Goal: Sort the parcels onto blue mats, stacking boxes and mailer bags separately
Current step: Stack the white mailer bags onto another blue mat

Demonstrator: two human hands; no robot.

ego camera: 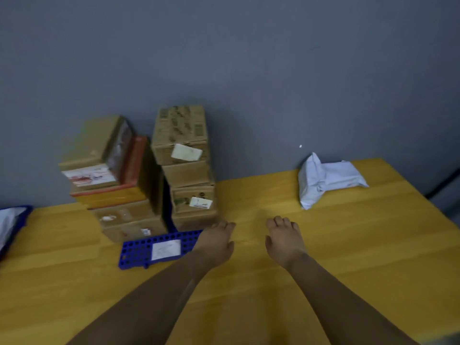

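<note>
Yellow table (348, 245): boxes (181, 135) are stacked on a blue mat (139, 250); one white mailer bag (326, 180) lies unsorted at far right. Left hand (216, 241) and right hand (283, 242) are held empty, fingers relaxed. That bag probably must be fetched across to the far-left mat (25, 215).

Two box stacks (185, 168) stand on the mat (135, 253) against the wall (249, 70), blocking the left rear of the tabletop (373, 240), with only a narrow gap between them. A bag (326, 179) lies well apart at right rear; bare wood runs between and across the front.
</note>
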